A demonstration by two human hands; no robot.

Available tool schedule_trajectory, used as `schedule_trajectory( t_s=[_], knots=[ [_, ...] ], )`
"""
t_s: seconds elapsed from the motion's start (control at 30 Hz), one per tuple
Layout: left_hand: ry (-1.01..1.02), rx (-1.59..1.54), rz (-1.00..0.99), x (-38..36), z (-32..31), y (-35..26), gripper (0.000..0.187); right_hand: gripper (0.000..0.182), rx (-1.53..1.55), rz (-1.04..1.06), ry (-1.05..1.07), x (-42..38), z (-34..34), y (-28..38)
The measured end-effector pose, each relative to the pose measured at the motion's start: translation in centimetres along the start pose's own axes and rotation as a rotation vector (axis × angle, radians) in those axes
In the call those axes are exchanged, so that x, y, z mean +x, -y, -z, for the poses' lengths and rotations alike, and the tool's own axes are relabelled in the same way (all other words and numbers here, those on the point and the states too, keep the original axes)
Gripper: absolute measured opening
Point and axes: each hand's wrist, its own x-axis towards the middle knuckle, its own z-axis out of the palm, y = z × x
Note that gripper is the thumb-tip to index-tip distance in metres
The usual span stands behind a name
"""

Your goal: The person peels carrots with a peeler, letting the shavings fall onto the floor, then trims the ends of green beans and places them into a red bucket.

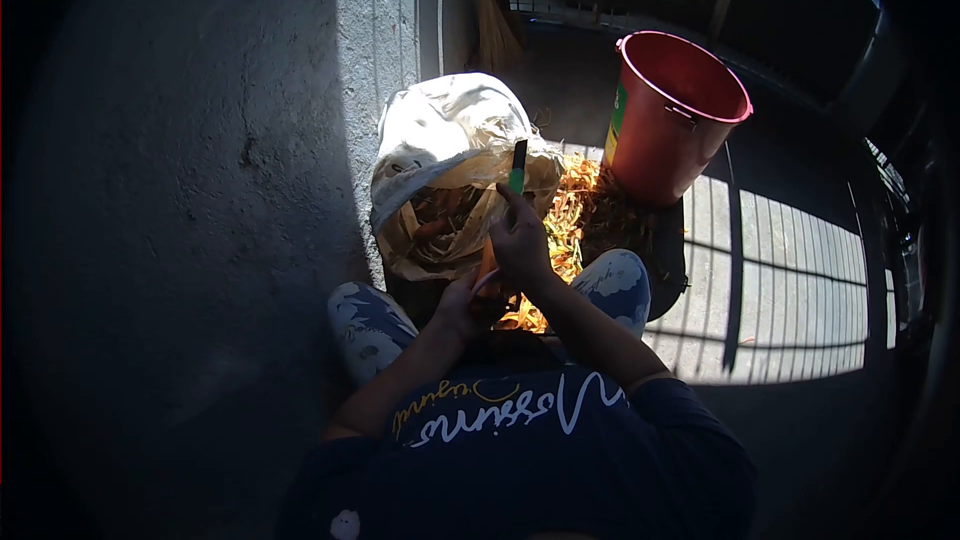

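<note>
Item 1, orange piece (488,258): lies between your hands, at 1 o'clock from the left and 8 o'clock from the right, its lower end in shadow
Item 2, your left hand (455,310): curled, grasping the lower end of the orange piece; fingers partly hidden
Item 3, your right hand (522,240): closed around a green-and-black tool (517,176), which points up at 12 o'clock; whether this hand also touches the orange piece, you cannot tell from here
Item 4, pale pink curved edge (486,281): just beside your left hand, at 2 o'clock; nature unclear
Item 5, white sack (455,110): at 12 o'clock from your left hand, mouth open towards you, brownish matter within
Item 6, orange-yellow scraps (568,215): heaped at 2 o'clock from your right hand, more at 6 o'clock, brightly sunlit
Item 7, red bucket (665,140): upright, at 2 o'clock, beyond the scraps
Item 8, broom (495,32): at 12 o'clock, behind the sack
Item 9, floor (790,290): at 3 o'clock, sunlit, crossed by barred shadows
</note>
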Motion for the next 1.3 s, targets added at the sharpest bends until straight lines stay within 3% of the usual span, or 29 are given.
schedule_trajectory(
  t_s=[0.07,0.13,0.27,0.33,0.4,0.43,0.47,0.63,0.7,0.8,0.9,1.0,1.07,1.17,1.23,1.3],
  knots=[
    [0.086,0.027,-0.006,0.2,0.5,0.2,0.032,0.043,-0.021,0.034,-0.003,-0.2,-0.3,0.1],
    [-0.227,0.024,-0.015,-0.7,-1.2,0.5,0.033,0.044,-0.067,0.053,0.042,-0.3,-0.5,-0.1],
    [-0.064,-0.056,-0.024,-0.8,-0.6,1.0,0.033,0.043,-0.096,-0.037,0.085,0.7,0.1,-0.7],
    [-0.023,0.127,0.082,-2.5,-1.7,0.8,0.035,0.042,-0.091,-0.070,-0.056,3.1,0.5,-3.9],
    [-0.041,0.197,0.121,-4.0,-2.2,1.3,0.036,0.041,-0.435,0.028,-0.224,6.6,1.9,-9.1],
    [-0.058,0.268,0.157,-4.4,-2.2,1.3,0.036,0.041,-0.442,-0.121,-0.173,7.3,3.0,-10.3],
    [-0.057,0.229,0.155,-4.4,-2.0,1.2,0.036,0.041,-0.445,-0.132,-0.200,7.6,3.7,-11.7],
    [-0.004,0.123,0.108,-3.6,-0.9,0.0,0.036,0.040,-0.320,-0.199,-0.188,5.8,4.0,-6.8],
    [0.045,0.060,0.131,-2.7,-0.1,-0.1,0.035,0.044,-0.082,-0.154,-0.090,4.1,2.9,-4.6],
    [-0.031,0.099,0.067,-1.1,0.3,0.2,0.035,0.045,0.053,-0.163,0.027,0.9,1.8,0.0],
    [-0.137,0.272,-0.017,-1.8,-1.5,0.5,0.036,0.043,0.021,0.005,0.030,-0.1,1.0,0.9],
    [-0.127,0.344,-0.044,-1.8,-0.8,0.9,0.035,0.044,-0.095,0.061,0.003,0.5,0.3,-1.6],
    [-0.083,0.299,0.062,-2.3,-0.1,0.7,0.034,0.043,-0.099,-0.103,-0.042,2.3,1.0,-3.9],
    [0.021,0.269,0.160,-4.2,-0.4,0.8,0.034,0.044,-0.427,-0.112,-0.250,6.1,2.7,-11.0],
    [0.039,0.256,0.128,-4.4,-0.2,0.7,0.035,0.044,-0.512,-0.177,-0.274,6.4,3.8,-13.3],
    [0.063,0.244,0.089,-4.0,0.0,0.1,0.037,0.044,-0.408,-0.189,-0.257,6.4,3.8,-12.9]
  ],
)
